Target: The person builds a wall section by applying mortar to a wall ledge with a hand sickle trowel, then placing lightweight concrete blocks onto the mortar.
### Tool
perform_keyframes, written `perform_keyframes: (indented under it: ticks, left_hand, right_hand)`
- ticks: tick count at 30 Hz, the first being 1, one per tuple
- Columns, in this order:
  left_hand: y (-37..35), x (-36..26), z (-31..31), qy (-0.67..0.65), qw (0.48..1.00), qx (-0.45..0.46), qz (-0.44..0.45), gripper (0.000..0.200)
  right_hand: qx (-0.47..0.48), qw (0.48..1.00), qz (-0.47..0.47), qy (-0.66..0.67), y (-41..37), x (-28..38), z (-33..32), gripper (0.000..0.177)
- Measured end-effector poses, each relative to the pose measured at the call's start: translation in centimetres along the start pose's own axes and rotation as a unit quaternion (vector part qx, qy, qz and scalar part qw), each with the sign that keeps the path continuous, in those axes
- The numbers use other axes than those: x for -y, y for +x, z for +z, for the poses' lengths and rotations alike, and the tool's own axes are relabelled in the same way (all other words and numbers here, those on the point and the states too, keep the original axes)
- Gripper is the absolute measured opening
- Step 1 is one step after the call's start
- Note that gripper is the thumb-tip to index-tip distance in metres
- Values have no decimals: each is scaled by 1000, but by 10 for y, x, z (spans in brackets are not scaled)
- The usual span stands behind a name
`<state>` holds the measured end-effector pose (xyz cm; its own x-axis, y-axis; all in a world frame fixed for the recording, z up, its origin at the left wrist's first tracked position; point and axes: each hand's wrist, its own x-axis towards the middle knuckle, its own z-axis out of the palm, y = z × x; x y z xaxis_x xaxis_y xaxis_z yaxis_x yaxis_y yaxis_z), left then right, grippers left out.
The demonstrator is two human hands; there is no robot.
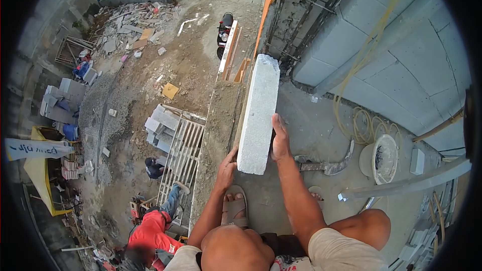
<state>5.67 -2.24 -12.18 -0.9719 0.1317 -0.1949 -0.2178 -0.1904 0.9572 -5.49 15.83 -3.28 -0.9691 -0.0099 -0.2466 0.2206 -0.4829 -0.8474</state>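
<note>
A long pale lightweight concrete block (259, 115) lies lengthwise ahead of me, along the inner side of the mortar-topped wall edge (221, 115). Its far end is chipped. My left hand (227, 169) presses against the block's left side near the close end, with some fingers hidden behind it. On the opposite side, my right hand (280, 139) bears on the block, thumb and fingers pointing forward. The block is clasped between both hands. To the right of my right forearm, a worn metal tool with a curved end (329, 167) rests on the concrete floor.
A mortar-stained bucket (379, 159), coiled yellowish hose (365, 123) and small block piece (417, 161) stand right, by a block wall (396, 65). Beyond the edge is a drop to the ground, with a person in red (153, 231), slatted rack (182, 153) and rubble (133, 27).
</note>
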Motion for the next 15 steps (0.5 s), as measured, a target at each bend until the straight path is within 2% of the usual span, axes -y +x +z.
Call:
perform_keyframes:
  ticks: [1,3,4,6,7,9,15]
  left_hand:
    - [-4,-3,2,0,1000,0,1,63]
    - [-8,-8,4,148,989,15,23,70]
    - [-8,-10,7,147,989,15,23,70]
    - [2,-13,14,302,952,6,51,75]
    - [7,-7,18,302,952,5,52,75]
    - [15,7,24,266,963,-34,-16,79]
    - [17,12,19,293,954,-62,8,72]
  right_hand:
    - [0,1000,-1,0,-1,4,3,69]
    - [8,995,41,-86,-4,12,12,70]
    - [8,995,42,-86,-4,15,15,70]
    - [10,997,54,-55,4,19,20,71]
    - [10,997,54,-55,5,19,20,71]
    - [15,997,49,-58,8,18,18,72]
    - [12,996,38,-75,14,8,10,69]
